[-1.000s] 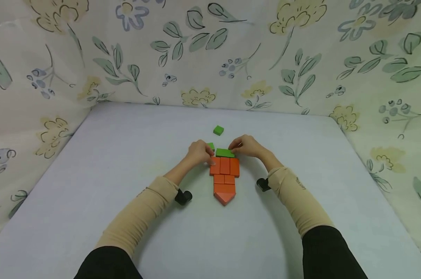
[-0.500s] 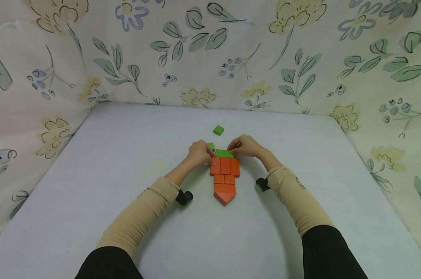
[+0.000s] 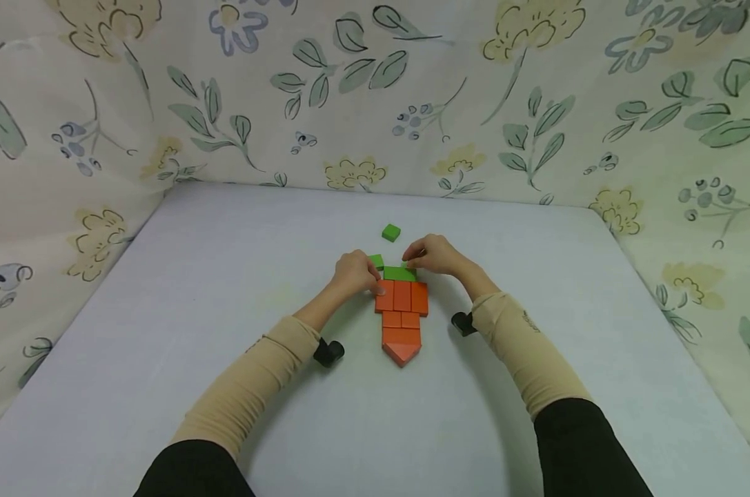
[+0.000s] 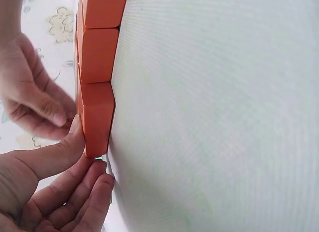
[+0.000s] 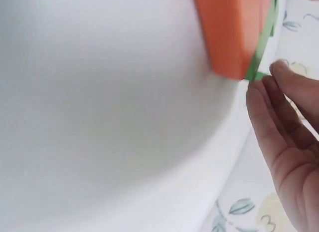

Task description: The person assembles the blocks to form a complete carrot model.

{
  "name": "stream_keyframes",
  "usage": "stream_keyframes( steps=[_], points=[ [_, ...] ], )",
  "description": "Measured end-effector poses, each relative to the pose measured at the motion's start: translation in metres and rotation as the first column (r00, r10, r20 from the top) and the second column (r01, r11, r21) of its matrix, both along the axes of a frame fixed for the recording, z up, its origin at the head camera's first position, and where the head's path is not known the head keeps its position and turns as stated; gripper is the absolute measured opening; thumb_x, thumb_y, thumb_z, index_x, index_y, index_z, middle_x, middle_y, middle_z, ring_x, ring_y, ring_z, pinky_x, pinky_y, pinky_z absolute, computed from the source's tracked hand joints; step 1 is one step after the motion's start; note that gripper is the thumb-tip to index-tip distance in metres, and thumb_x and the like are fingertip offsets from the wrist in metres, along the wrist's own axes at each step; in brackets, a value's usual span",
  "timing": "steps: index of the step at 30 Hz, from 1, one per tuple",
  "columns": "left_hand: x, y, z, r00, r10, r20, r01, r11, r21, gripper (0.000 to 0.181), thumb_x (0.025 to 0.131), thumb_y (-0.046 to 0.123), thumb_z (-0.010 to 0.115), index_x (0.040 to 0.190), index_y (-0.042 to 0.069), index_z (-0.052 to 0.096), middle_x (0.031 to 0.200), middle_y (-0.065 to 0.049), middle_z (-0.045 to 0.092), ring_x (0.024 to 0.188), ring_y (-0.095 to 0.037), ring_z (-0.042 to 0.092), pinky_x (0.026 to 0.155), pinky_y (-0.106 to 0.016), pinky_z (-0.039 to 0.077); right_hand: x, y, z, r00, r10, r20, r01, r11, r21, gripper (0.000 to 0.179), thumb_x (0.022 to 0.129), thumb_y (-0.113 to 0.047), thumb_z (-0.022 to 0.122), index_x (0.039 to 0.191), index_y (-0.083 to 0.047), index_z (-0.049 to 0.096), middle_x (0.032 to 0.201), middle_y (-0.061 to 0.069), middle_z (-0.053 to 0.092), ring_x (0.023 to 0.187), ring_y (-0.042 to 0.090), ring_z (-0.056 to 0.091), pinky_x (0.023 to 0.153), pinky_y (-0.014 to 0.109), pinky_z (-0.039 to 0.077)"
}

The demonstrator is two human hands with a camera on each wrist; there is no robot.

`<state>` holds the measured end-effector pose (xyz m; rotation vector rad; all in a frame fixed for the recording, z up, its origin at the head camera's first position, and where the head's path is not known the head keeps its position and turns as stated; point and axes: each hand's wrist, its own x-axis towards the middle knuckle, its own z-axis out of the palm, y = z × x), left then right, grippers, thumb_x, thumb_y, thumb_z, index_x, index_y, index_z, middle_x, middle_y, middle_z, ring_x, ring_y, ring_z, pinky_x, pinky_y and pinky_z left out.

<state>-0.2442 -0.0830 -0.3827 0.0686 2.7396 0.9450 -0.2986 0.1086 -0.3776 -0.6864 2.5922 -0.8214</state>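
Orange blocks lie flat together in an arrow-like shape with its point toward me. A long green block lies along their far edge. My left hand holds the far-left orange block, thumb on its top and fingers at its far end. Just beyond these fingers, another green block is partly covered. My right hand is at the far side of the long green block, pinching a small green piece that mostly hides behind the fingertips.
A loose green block lies farther back on the white table. Floral cloth hangs behind and along both sides. Both wrists carry black cameras near the tabletop.
My right hand has shifted a little left and away from me, off the right end of the long green block. That block has slid slightly left. The left hand stays in place.
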Motion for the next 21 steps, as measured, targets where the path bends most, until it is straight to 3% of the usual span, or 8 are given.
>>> stream_keyframes(
  steps=[6,11,17,21],
  points=[
    [-0.001,-0.003,-0.002,1.0,-0.01,-0.002,0.01,1.0,0.012,0.024,0.073,0.017,0.087,0.09,0.003,0.078,0.086,-0.008,0.073,0.075,-0.018,0.059,0.068,-0.03,0.048,-0.004,-0.03,-0.001,0.995,0.049,-0.091,-0.052,0.998,-0.022,0.019,0.094,-0.001,0.061,0.109,0.004,0.07,0.107,0.017,0.07,0.099,0.028,0.063,0.088,0.039,0.05],
    [-0.001,-0.001,-0.003,0.998,-0.038,-0.043,0.038,0.999,-0.007,0.022,0.073,0.016,0.087,0.087,0.002,0.078,0.084,-0.008,0.074,0.081,-0.023,0.064,0.076,-0.035,0.05,-0.003,-0.054,-0.004,0.982,0.127,-0.137,-0.124,0.992,0.034,0.021,0.089,0.002,0.064,0.109,0.006,0.07,0.107,0.019,0.069,0.102,0.031,0.063,0.091,0.038,0.05],
    [-0.001,0.0,-0.003,0.997,-0.041,-0.061,0.039,0.999,-0.024,0.021,0.072,0.018,0.088,0.082,0.002,0.078,0.082,-0.007,0.074,0.079,-0.023,0.065,0.077,-0.035,0.051,-0.006,-0.063,-0.002,0.971,0.143,-0.19,-0.121,0.985,0.122,0.022,0.086,0.004,0.068,0.108,0.006,0.07,0.11,0.018,0.069,0.108,0.032,0.061,0.095,0.039,0.047],
    [0.0,-0.002,-0.003,0.998,-0.033,-0.048,0.032,0.999,-0.033,0.021,0.072,0.019,0.087,0.082,0.003,0.078,0.08,-0.006,0.073,0.078,-0.022,0.064,0.075,-0.035,0.05,-0.007,-0.064,-0.001,0.967,0.158,-0.202,-0.138,0.985,0.107,0.024,0.084,0.007,0.067,0.108,0.007,0.069,0.11,0.019,0.068,0.108,0.032,0.062,0.094,0.038,0.048]
  ],
)
